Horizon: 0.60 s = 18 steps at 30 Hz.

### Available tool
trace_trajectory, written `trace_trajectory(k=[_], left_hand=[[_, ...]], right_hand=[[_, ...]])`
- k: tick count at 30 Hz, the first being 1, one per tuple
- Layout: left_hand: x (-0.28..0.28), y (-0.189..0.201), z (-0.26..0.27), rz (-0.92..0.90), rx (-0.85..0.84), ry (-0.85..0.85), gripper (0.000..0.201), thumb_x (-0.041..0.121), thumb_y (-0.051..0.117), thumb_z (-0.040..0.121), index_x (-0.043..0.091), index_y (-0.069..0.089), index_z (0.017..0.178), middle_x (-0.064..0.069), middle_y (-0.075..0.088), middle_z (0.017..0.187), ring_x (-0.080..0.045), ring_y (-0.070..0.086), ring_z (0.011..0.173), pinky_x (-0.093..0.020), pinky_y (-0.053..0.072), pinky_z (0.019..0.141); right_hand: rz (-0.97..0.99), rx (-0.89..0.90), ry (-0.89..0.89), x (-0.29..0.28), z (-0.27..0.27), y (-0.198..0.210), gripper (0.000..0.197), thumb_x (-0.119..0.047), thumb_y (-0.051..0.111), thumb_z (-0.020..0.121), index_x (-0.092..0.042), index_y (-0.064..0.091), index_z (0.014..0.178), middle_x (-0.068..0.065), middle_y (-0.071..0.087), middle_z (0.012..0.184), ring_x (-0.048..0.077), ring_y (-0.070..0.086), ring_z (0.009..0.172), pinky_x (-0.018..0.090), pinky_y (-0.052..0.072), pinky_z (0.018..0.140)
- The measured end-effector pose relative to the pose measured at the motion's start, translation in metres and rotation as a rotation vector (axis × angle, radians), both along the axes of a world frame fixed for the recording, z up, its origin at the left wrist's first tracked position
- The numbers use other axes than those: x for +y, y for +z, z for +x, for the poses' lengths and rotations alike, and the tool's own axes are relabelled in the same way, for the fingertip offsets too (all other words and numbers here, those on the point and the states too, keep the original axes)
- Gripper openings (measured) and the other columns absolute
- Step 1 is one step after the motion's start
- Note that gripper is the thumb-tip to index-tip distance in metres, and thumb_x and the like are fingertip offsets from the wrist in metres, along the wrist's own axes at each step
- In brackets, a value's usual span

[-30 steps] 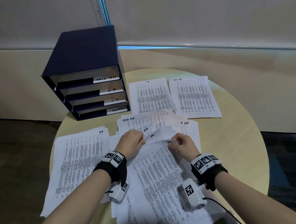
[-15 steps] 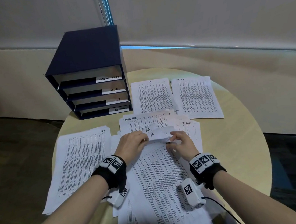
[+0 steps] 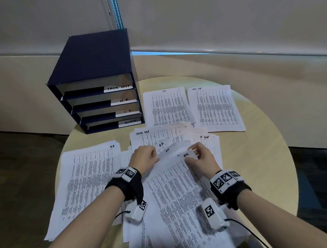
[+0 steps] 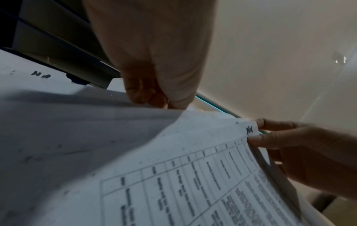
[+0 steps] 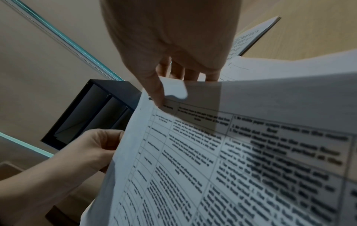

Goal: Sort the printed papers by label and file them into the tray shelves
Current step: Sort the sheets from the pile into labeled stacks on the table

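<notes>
We are seeing a round pale wooden table bearing a dark blue four-shelf tray and spread white printed papers.

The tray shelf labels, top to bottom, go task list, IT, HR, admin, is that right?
Not quite. In the head view the tray shelves read task list, then HR, then IT, then admin. HR and IT are swapped in your order.

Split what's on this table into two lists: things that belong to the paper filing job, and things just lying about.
Job:
- HR sheets, pinched by left hand and right hand
- sorted HR pile
- I.T. pile
- Task List pile
- tray shelves

Lying about:
- blind cord
- round table
</notes>
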<state>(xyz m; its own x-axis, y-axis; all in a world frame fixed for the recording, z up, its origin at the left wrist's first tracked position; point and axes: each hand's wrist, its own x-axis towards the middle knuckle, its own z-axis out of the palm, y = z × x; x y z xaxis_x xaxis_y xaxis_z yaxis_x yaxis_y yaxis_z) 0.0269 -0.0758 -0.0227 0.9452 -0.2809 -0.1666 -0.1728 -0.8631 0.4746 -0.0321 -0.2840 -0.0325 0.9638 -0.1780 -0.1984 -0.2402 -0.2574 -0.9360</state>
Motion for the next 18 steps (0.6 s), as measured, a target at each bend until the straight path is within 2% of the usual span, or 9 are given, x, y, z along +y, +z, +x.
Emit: trace_trajectory(k=[2, 6, 9, 11, 13, 15, 16, 18], left_hand=[[-0.001, 0.004, -0.002, 0.003, -0.048, -0.046, 0.028, 0.021, 0.065, 0.089, 0.014, 0.048, 0.068, -0.004, 0.058, 0.072, -0.017, 0.048, 0.065, -0.034, 0.045, 0.063], [0.002, 0.007, -0.004, 0.098, -0.143, -0.176, 0.026, 0.026, 0.055, 0.096, 0.013, 0.050, 0.074, -0.002, 0.056, 0.078, -0.020, 0.051, 0.073, -0.032, 0.042, 0.066], [0.004, 0.007, -0.004, 0.154, -0.203, -0.264, 0.026, 0.027, 0.047, 0.100, 0.013, 0.054, 0.079, -0.002, 0.054, 0.083, -0.020, 0.049, 0.082, -0.030, 0.038, 0.069], [0.006, 0.006, -0.005, 0.178, -0.236, -0.299, 0.030, 0.030, 0.043, 0.101, 0.011, 0.060, 0.084, -0.002, 0.056, 0.086, -0.018, 0.046, 0.086, -0.030, 0.037, 0.070], [0.006, 0.004, -0.006, 0.125, -0.276, -0.262, 0.030, 0.031, 0.045, 0.101, 0.010, 0.061, 0.086, -0.001, 0.052, 0.086, -0.018, 0.044, 0.082, -0.031, 0.040, 0.067], [0.006, 0.005, -0.011, 0.003, -0.260, -0.172, 0.024, 0.032, 0.050, 0.098, 0.012, 0.056, 0.087, -0.002, 0.048, 0.083, -0.020, 0.047, 0.075, -0.033, 0.044, 0.063], [0.006, 0.006, -0.012, -0.002, -0.263, -0.168, 0.021, 0.033, 0.050, 0.098, 0.014, 0.057, 0.091, -0.002, 0.047, 0.083, -0.020, 0.049, 0.073, -0.032, 0.043, 0.061], [0.008, 0.003, -0.012, 0.070, -0.285, -0.244, 0.027, 0.035, 0.046, 0.098, 0.017, 0.064, 0.107, -0.002, 0.050, 0.087, -0.019, 0.051, 0.075, -0.030, 0.043, 0.062]], right_hand=[[-0.013, 0.003, -0.029, -0.003, 0.001, -0.002, 0.027, -0.005, 0.068, 0.075, -0.021, 0.053, 0.091, 0.000, 0.050, 0.072, 0.012, 0.048, 0.062, 0.028, 0.043, 0.062], [-0.020, 0.003, 0.003, -0.001, 0.002, -0.003, 0.014, -0.007, 0.065, 0.079, -0.016, 0.056, 0.074, 0.001, 0.057, 0.072, 0.017, 0.052, 0.063, 0.026, 0.042, 0.062], [-0.005, 0.004, 0.005, 0.001, 0.003, -0.004, 0.019, -0.004, 0.066, 0.077, -0.015, 0.055, 0.067, 0.002, 0.058, 0.068, 0.019, 0.052, 0.064, 0.028, 0.044, 0.064], [0.026, 0.019, 0.004, 0.003, 0.003, -0.003, 0.022, -0.001, 0.068, 0.075, -0.015, 0.054, 0.066, 0.006, 0.059, 0.072, 0.021, 0.054, 0.068, 0.030, 0.046, 0.065], [0.026, 0.022, -0.008, 0.004, 0.004, -0.004, 0.024, -0.001, 0.071, 0.071, -0.017, 0.055, 0.065, 0.006, 0.057, 0.084, 0.025, 0.057, 0.079, 0.034, 0.047, 0.072], [-0.006, 0.011, -0.029, 0.004, 0.005, -0.004, 0.025, -0.003, 0.074, 0.069, -0.020, 0.056, 0.065, 0.000, 0.049, 0.094, 0.024, 0.053, 0.096, 0.038, 0.045, 0.087], [-0.017, 0.004, -0.034, 0.004, 0.005, -0.004, 0.025, -0.004, 0.075, 0.068, -0.021, 0.056, 0.065, -0.003, 0.046, 0.097, 0.023, 0.051, 0.102, 0.039, 0.042, 0.093], [-0.034, 0.000, -0.020, 0.004, 0.004, -0.003, 0.025, -0.003, 0.074, 0.068, -0.021, 0.056, 0.065, -0.003, 0.047, 0.099, 0.021, 0.048, 0.105, 0.037, 0.037, 0.096]])
